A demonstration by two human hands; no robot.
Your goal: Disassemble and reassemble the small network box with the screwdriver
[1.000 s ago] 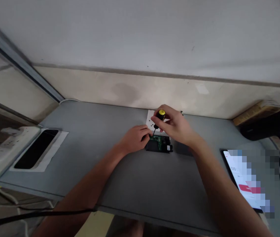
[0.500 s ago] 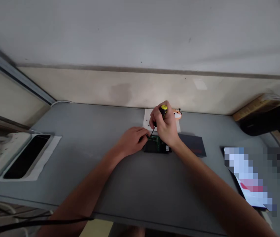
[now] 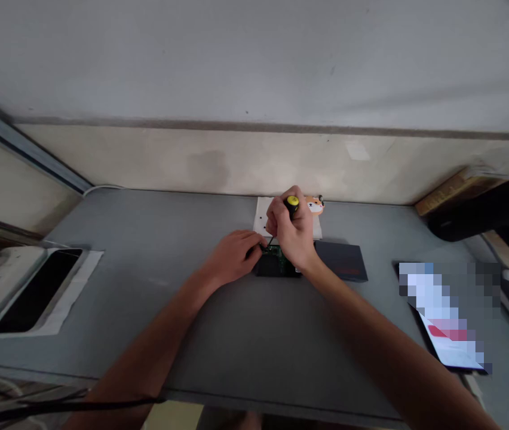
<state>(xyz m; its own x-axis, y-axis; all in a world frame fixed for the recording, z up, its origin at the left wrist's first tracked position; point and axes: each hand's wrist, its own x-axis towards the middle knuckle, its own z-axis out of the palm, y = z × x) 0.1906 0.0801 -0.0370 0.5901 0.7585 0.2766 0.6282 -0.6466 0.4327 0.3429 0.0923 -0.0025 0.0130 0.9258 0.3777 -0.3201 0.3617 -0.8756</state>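
A small black device (image 3: pixel 272 267) with a green circuit board showing lies open in the middle of the grey table (image 3: pixel 236 334). My left hand (image 3: pixel 232 257) rests against its left end, fingers curled on its edge. My right hand (image 3: pixel 293 233) is closed round a small screwdriver (image 3: pixel 287 212) with a black and yellow handle, its tip down on the board. A white sheet (image 3: pixel 261 218) lies just behind the device.
A dark flat cover (image 3: pixel 342 261) lies to the right of the device. A phone with a lit screen (image 3: pixel 447 322) sits at the right. A black phone on white cloth (image 3: pixel 34 292) is at the left. An orange figure (image 3: pixel 315 206) stands by the wall.
My right hand has turned and closed tighter round the screwdriver, coming down over the board. The view has shifted, so the dark cover on the right now shows. My left hand stays at the device.
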